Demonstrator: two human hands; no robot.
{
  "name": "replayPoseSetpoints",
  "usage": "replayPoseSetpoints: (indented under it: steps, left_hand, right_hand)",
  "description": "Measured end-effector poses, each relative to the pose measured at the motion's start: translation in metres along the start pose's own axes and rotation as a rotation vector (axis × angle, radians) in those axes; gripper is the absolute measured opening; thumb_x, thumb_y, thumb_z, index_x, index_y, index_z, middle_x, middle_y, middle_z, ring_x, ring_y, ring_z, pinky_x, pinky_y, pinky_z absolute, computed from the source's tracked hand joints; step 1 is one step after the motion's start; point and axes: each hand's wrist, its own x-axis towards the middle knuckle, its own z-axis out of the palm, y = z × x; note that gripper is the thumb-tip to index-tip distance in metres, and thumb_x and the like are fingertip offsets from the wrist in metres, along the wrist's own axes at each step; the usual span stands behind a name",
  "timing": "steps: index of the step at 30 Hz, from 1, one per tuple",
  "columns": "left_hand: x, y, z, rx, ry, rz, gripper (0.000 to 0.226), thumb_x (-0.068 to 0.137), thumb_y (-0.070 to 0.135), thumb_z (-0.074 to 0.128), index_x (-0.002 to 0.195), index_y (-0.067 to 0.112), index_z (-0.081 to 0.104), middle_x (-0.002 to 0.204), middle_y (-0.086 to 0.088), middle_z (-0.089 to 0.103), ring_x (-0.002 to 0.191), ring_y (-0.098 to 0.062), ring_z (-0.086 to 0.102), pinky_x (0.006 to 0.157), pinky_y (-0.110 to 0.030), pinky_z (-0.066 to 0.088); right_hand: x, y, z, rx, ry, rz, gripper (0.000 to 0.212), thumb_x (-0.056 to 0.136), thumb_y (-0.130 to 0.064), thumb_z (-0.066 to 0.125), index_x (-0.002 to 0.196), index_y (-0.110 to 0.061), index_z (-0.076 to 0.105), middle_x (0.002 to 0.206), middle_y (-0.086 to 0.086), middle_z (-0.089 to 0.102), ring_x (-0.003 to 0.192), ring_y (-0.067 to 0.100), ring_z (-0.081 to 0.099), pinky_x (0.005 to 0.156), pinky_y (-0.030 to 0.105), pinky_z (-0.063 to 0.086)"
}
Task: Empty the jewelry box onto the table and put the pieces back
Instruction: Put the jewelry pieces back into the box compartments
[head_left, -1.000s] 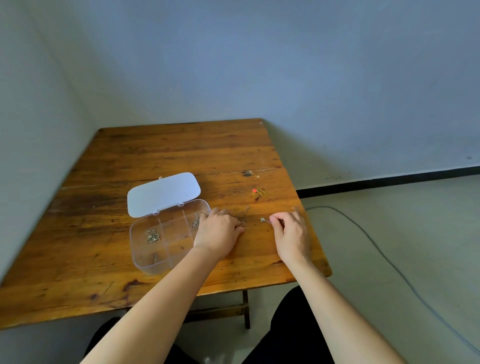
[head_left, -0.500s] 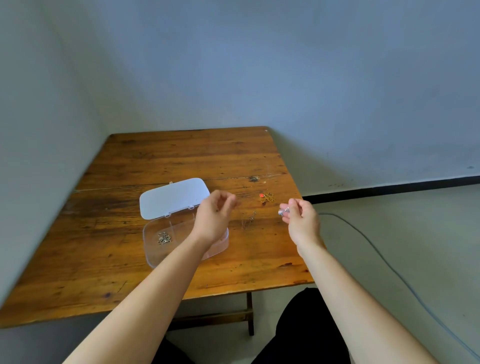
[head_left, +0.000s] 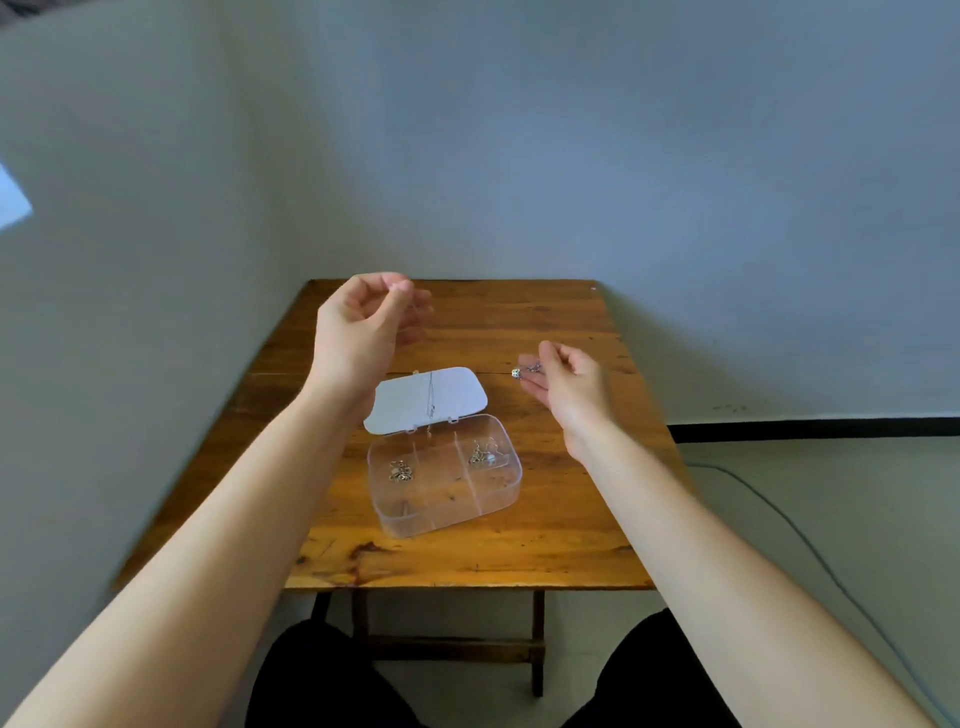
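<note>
The clear jewelry box (head_left: 501, 496) lies open on the wooden table (head_left: 561, 551), its white lid (head_left: 457, 395) folded back. Small metal pieces lie in its left compartment (head_left: 400, 472) and its right compartment (head_left: 483, 454). My left hand (head_left: 363, 322) is raised above and behind the box, thumb and finger pinched. A thin chain (head_left: 431, 397) hangs below it, down across the lid toward the box. My right hand (head_left: 569, 387) hovers right of the lid, its fingertips pinching a small silver piece (head_left: 517, 372).
Walls close in on the table's left side and far end. The near edge (head_left: 467, 586) is just in front of my dark-clothed legs (head_left: 322, 675). A thin cable (head_left: 779, 525) runs over the floor to the right of the table.
Both hands have lifted off the table. The left rose high with the chain hanging from it, and the right came up with the silver piece. The view has shifted.
</note>
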Motion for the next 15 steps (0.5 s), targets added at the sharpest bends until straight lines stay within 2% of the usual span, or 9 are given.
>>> replayPoseSetpoints:
  steps: [2,5,7,11,13,15]
  left_hand:
    - [0.000,0.007,-0.009,0.005,0.004,0.014,0.007,0.098,0.018,0.062,0.100,0.012,0.065,0.094,-0.006,0.078,0.092,-0.026,0.075,0.078,-0.039,0.062]
    - [-0.001,0.012,-0.019,0.039,0.019,0.015,0.006,0.097,0.017,0.064,0.100,0.012,0.066,0.095,-0.006,0.078,0.092,-0.026,0.075,0.080,-0.043,0.061]
    - [-0.002,0.013,-0.025,0.054,0.033,0.005,0.007,0.096,0.014,0.065,0.101,0.011,0.066,0.094,-0.006,0.078,0.091,-0.026,0.075,0.081,-0.044,0.061]
    - [-0.007,0.010,-0.033,0.064,0.058,-0.026,0.008,0.094,0.010,0.067,0.102,0.010,0.066,0.092,-0.006,0.077,0.087,-0.023,0.075,0.081,-0.045,0.059]
    - [-0.012,0.007,-0.036,0.086,0.063,-0.041,0.008,0.093,0.011,0.067,0.102,0.011,0.067,0.094,-0.007,0.077,0.087,-0.024,0.075,0.083,-0.045,0.060]
    - [-0.016,0.005,-0.038,0.108,0.061,-0.047,0.009,0.093,0.012,0.068,0.102,0.011,0.067,0.096,-0.008,0.077,0.088,-0.025,0.075,0.083,-0.046,0.061]
  right_hand:
    - [-0.001,0.002,0.013,-0.017,-0.051,0.016,0.015,0.102,-0.024,0.054,0.109,-0.013,0.061,0.099,0.007,0.074,0.087,0.016,0.075,0.076,0.027,0.061]
    - [-0.004,0.012,0.033,-0.072,-0.118,0.048,0.010,0.103,-0.023,0.053,0.100,-0.016,0.060,0.098,0.009,0.074,0.090,0.021,0.074,0.075,0.026,0.060]
    - [-0.007,0.025,0.046,-0.146,-0.156,0.106,0.014,0.103,-0.022,0.051,0.101,-0.012,0.062,0.101,0.011,0.072,0.092,0.023,0.073,0.076,0.026,0.060]
    - [-0.015,0.059,0.060,-0.362,-0.265,0.201,0.023,0.101,-0.015,0.047,0.095,-0.003,0.066,0.107,0.024,0.070,0.096,0.032,0.072,0.086,0.043,0.058]
    - [-0.016,0.073,0.061,-0.440,-0.303,0.210,0.022,0.101,-0.014,0.049,0.090,-0.005,0.066,0.107,0.026,0.069,0.086,0.028,0.071,0.087,0.045,0.056]
    - [-0.012,0.082,0.061,-0.499,-0.307,0.205,0.021,0.101,-0.013,0.050,0.098,-0.003,0.069,0.105,0.024,0.070,0.083,0.022,0.066,0.085,0.042,0.057]
